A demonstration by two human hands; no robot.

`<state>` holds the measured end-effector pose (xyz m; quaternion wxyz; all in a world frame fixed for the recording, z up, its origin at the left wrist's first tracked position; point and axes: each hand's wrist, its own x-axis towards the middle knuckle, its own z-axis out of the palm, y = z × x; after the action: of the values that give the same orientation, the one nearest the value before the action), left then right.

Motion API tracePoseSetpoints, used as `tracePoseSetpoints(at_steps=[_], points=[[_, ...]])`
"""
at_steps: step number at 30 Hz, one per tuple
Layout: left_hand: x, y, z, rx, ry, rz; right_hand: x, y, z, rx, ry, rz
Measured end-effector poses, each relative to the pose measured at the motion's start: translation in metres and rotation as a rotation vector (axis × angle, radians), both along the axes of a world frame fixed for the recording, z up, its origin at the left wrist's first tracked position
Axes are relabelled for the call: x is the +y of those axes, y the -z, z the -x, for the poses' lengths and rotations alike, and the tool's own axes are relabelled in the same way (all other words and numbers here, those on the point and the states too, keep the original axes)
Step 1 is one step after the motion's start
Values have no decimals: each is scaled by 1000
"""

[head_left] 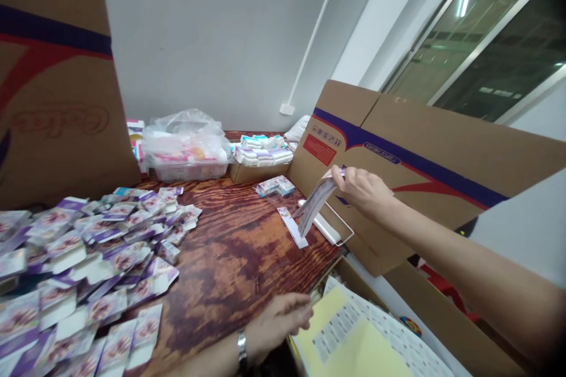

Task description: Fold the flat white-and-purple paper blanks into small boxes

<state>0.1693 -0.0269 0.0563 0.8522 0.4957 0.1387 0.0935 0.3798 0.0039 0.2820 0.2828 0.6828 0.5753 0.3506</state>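
Note:
My right hand (365,188) is closed on the top end of a bent stack of printed paper strips (315,207), which hangs down over the table. Just under it, a white strip with a printed end (288,222) lies on the wood, beside a white bar with a wire frame (328,228). My left hand (278,323), wearing a metal watch band, is low in the view with fingers stretched out and nothing in them. It is close to the edge of a yellow sheet (371,347) with a label strip on it, lying over white printed sheets (409,339) in an open carton.
Many small flattened purple and white boxes (115,265) cover the left of the wooden table (230,247). Behind stand a plastic-covered tub (190,171) and a carton of white packets (263,156). Small wrapped boxes (275,186) lie nearby. Large cardboard panels rise left (57,82) and right (424,147).

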Motion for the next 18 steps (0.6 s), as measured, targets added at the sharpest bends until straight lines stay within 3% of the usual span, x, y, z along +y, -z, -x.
tracePoseSetpoints(at_steps=[4, 9, 15, 18], points=[[2, -19, -6, -152, -181, 559, -12, 3, 64, -125, -159, 81], [51, -29, 18, -273, -586, 817, -20, 36, 104, 58, -343, 47], [106, -15, 39, -260, -1033, 678, -33, 113, 126, 274, -460, -14], [124, 2, 40, -172, -1125, 617, -40, 159, 138, 449, -449, -46]])
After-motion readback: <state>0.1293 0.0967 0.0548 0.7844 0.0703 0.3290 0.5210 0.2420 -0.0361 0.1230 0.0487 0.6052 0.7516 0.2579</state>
